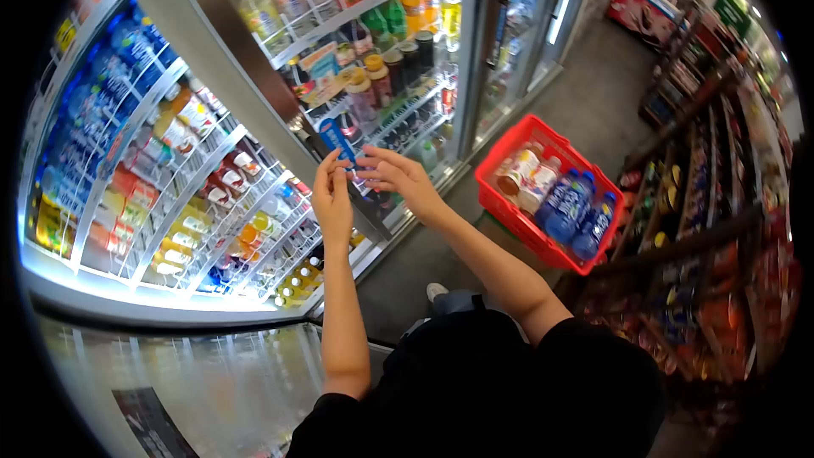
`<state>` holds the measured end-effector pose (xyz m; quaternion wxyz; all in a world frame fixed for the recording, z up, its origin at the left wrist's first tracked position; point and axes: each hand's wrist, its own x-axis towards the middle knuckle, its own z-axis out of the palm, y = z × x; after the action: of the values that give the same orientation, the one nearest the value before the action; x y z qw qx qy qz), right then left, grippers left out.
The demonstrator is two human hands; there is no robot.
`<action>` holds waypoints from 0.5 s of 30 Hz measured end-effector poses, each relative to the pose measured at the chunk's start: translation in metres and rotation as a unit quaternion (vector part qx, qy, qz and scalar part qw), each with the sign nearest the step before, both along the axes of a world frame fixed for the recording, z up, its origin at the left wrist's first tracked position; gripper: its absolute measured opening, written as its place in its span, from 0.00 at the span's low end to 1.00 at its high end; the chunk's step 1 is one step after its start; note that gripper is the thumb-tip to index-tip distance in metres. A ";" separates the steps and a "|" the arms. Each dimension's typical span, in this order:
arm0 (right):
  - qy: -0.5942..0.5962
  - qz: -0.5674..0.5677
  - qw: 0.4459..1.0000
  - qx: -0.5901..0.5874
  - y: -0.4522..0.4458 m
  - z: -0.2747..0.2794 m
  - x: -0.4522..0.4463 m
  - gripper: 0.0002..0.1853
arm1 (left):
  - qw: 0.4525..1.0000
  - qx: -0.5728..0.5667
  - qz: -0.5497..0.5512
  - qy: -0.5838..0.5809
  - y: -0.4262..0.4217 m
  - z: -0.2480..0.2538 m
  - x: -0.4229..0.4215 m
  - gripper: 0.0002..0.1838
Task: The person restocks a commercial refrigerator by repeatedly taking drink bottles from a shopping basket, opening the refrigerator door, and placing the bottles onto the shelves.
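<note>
My left hand (pixel 331 191) is raised in front of the cooler's door frame (pixel 254 64), its thumb and fingertips pressed together. Anything between them is too small to make out. Close beside it on the right, my right hand (pixel 400 174) has its fingers bent and spread, with nothing visible in it. A blue strip with white lettering (pixel 337 137) shows just beyond the fingertips; whether either hand touches it is unclear. To the right, a red shopping basket (pixel 509 214) holds blue bottles (pixel 565 208) and bottles with pale labels (pixel 536 185).
An open cooler section with bottle-filled shelves (pixel 161 153) is on the left. Bottles (pixel 373 85) stand behind the glass ahead. A glass door (pixel 246 382) spans the lower left. Packed store shelves (pixel 712 229) line the right. Grey floor (pixel 585 68) runs between.
</note>
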<state>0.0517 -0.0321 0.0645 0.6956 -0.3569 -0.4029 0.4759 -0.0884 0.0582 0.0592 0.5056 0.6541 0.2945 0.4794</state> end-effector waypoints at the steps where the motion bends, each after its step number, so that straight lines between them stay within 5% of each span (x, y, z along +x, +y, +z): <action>1: 0.017 -0.007 1.000 0.003 -0.009 -0.005 -0.001 0.27 | 1.000 0.001 -0.010 0.024 -0.008 -0.006 0.002 0.18; 15: 0.022 -0.149 0.984 -0.092 -0.135 -0.052 0.023 0.25 | 0.982 -0.083 -0.158 0.062 -0.117 -0.067 0.026 0.17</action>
<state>0.0747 -0.1670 0.0125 0.7315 -0.4648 -0.2843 0.4100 -0.0627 -0.0588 -0.0075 0.6080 0.6767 0.2572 0.3260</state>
